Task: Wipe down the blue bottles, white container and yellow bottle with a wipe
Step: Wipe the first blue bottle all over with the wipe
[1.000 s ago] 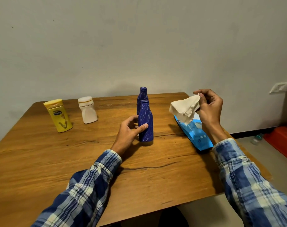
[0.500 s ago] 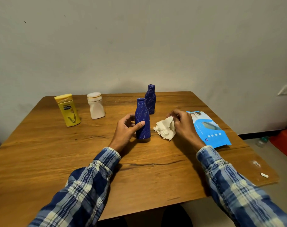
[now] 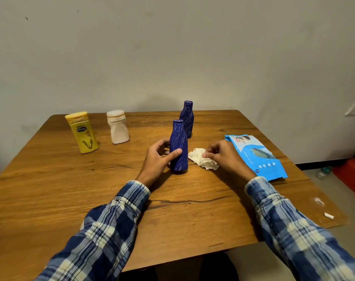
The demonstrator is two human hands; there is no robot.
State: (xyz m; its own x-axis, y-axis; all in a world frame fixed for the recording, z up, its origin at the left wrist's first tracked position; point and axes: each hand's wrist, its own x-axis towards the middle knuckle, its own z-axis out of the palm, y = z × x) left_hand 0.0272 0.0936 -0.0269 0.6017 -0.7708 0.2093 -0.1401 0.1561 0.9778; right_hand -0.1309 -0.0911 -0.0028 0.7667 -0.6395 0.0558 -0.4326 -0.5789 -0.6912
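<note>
Far left on the tabletop [image 3: 50,189]: yellow bottle [image 3: 83,132], upright, cap on, untouched. Just right of it, white container [image 3: 117,128], also upright, well apart from both hands. Probably waiting their turn.

Toward the middle, left grip [image 3: 158,157] clamped round the lower body of the near blue bottle [image 3: 178,147], thumb across the front, fingers behind. Most likely steadies it upright on the wood for wiping. Behind and slightly right, far blue bottle [image 3: 187,118], standing free, nearer the far edge.

Just right of the near blue bottle, crumpled wipe [image 3: 201,161] lying on the tabletop, pinched at its right side by the right grip [image 3: 225,157], fingertips together on the cloth. Seemingly bunched into a pad before going to the bottle. Close beside the bottle; touching or not, cannot tell.

Right again, blue pack of wipes [image 3: 259,157] lying flat, just beside the right wrist, out of the way. Near the right edge, a small white scrap [image 3: 328,215]. On the floor beyond, a red thing [image 3: 351,175].

Nothing between wipe and near blue bottle. Only the far blue bottle close enough behind to risk a knock during a sweep.
</note>
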